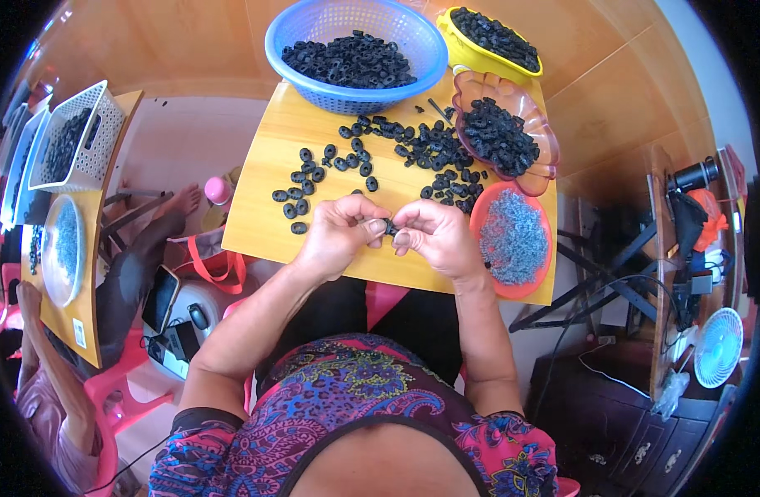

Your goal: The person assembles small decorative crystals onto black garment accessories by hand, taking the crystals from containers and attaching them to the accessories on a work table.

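Observation:
My left hand (340, 238) and my right hand (443, 238) meet over the near edge of the yellow table (268, 217). Between their pinched fingertips is a small black plastic piece (389, 226), gripped from both sides; its finer details are too small to make out. Beyond my left hand, several loose black oval pieces (296, 193) with holes lie scattered. A denser heap of black pieces (446, 153) spreads beyond my right hand. Nearest to my right hand is an orange-red plate (485, 217) filled with small silvery parts (513, 236).
At the back stand a blue basket (355, 93) and a yellow basket (479, 62), both holding black pieces. A translucent scalloped dish (536, 124) with black pieces sits at the right. Another person (57, 406) sits at a table on the left, beside a white basket (94, 137).

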